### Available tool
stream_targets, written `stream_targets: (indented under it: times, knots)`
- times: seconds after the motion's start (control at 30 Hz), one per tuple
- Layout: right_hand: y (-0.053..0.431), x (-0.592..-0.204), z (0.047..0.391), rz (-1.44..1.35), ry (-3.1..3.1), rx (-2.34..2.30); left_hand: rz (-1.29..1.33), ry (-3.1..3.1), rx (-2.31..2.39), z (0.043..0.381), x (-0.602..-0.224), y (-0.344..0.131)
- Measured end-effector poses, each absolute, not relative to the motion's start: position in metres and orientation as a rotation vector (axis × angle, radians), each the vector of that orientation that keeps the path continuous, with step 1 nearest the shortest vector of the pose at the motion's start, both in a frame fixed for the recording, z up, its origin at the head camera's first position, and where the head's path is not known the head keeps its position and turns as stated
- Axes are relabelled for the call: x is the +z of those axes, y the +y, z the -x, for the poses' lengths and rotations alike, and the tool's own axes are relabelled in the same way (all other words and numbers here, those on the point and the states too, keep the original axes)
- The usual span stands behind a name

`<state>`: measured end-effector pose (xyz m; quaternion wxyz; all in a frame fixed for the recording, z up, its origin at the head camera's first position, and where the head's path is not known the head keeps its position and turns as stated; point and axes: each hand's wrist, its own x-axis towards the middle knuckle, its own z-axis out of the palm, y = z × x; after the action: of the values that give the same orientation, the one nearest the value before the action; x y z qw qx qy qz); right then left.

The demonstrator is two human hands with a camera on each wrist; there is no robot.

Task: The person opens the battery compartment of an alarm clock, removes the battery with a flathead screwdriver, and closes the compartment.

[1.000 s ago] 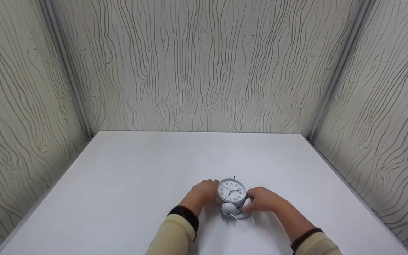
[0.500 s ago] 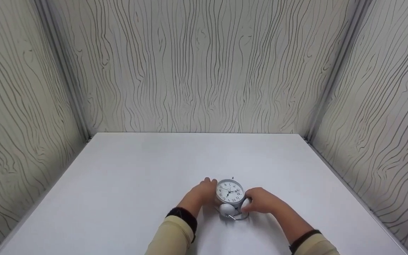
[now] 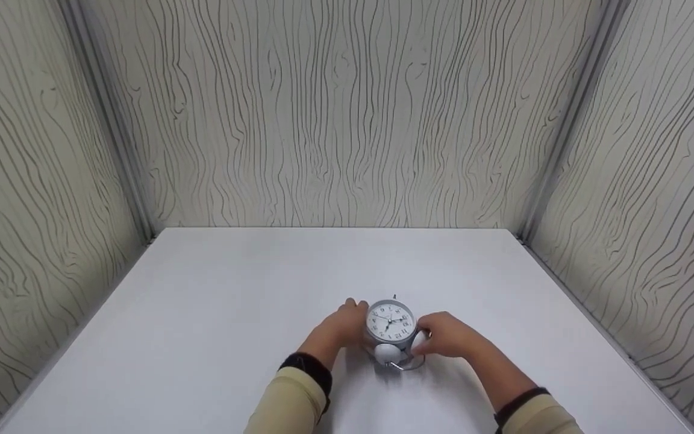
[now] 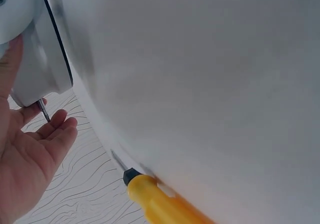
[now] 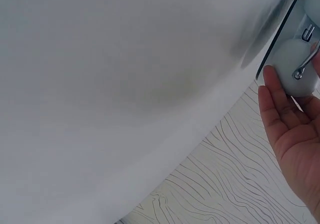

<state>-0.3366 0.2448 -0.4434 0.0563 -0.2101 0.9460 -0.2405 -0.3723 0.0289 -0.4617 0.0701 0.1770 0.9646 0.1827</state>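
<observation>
A white twin-bell alarm clock [image 3: 390,320] is held between both hands, its dial tipped up, with the twelve and the bells towards the person. My left hand [image 3: 347,325] grips the clock's left side. In the left wrist view its thumb lies by a bell and its fingers reach round near a thin metal leg [image 4: 44,110]. At the other side my right hand [image 3: 449,334] grips the clock at the right bell [image 5: 295,67], fingers and thumb around it. A wire handle [image 3: 410,366] arches at the bells. The clock's back is hidden.
A yellow-handled screwdriver [image 4: 165,199] shows in the left wrist view; the head view does not show it. The white table [image 3: 232,289] is enclosed by wood-grain patterned panels [image 3: 335,120] at the back and both sides.
The clock and both hands have shifted slightly away from the person relative to the table's far edge. Both hands keep their hold; the head view has tilted a little.
</observation>
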Motion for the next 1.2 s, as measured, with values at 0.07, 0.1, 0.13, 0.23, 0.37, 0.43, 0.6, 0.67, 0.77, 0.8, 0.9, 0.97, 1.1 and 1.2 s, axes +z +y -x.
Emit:
stream_targets:
  times: [0.07, 0.1, 0.13, 0.23, 0.37, 0.43, 0.6, 0.67, 0.77, 0.8, 0.9, 0.97, 1.1, 1.2]
  knots:
    - [0.245, -0.441, 0.336, 0.641, 2.871, -0.737, -0.545, 2.903, 0.558, 0.373, -0.461, 0.027]
    - [0.244, -0.439, 0.335, 0.646, 2.870, -0.741, -0.552, 2.901, 0.560, 0.373, -0.460, 0.026]
    - [0.244, -0.438, 0.335, 0.653, 2.870, -0.740, -0.555, 2.901, 0.556, 0.373, -0.459, 0.024]
    - [0.242, -0.435, 0.335, 0.652, 2.869, -0.734, -0.557, 2.893, 0.580, 0.372, -0.455, 0.020]
    - [0.241, -0.433, 0.335, 0.647, 2.875, -0.744, -0.577, 2.885, 0.647, 0.372, -0.452, 0.015]
    - [0.240, -0.431, 0.334, 0.648, 2.887, -0.744, -0.592, 2.879, 0.685, 0.372, -0.451, 0.013]
    - [0.239, -0.428, 0.332, 0.645, 2.911, -0.730, -0.673, 2.867, 0.764, 0.372, -0.453, 0.008]
    - [0.239, -0.427, 0.332, 0.653, 2.919, -0.723, -0.723, 2.870, 0.801, 0.373, -0.453, 0.006]
    - [0.239, -0.425, 0.331, 0.667, 2.928, -0.733, -0.765, 2.867, 0.880, 0.374, -0.453, 0.004]
    - [0.239, -0.425, 0.332, 0.676, 2.931, -0.738, -0.768, 2.862, 0.912, 0.374, -0.452, 0.003]
    - [0.241, -0.426, 0.332, 0.685, 2.938, -0.757, -0.752, 2.854, 0.994, 0.373, -0.452, 0.002]
    - [0.241, -0.426, 0.333, 0.691, 2.937, -0.775, -0.748, 2.865, 1.014, 0.372, -0.451, 0.003]
    - [0.242, -0.425, 0.334, 0.694, 2.930, -0.800, -0.785, 2.892, 1.020, 0.367, -0.449, 0.004]
    - [0.243, -0.422, 0.333, 0.679, 2.922, -0.819, -0.849, 2.893, 1.025, 0.363, -0.448, 0.003]
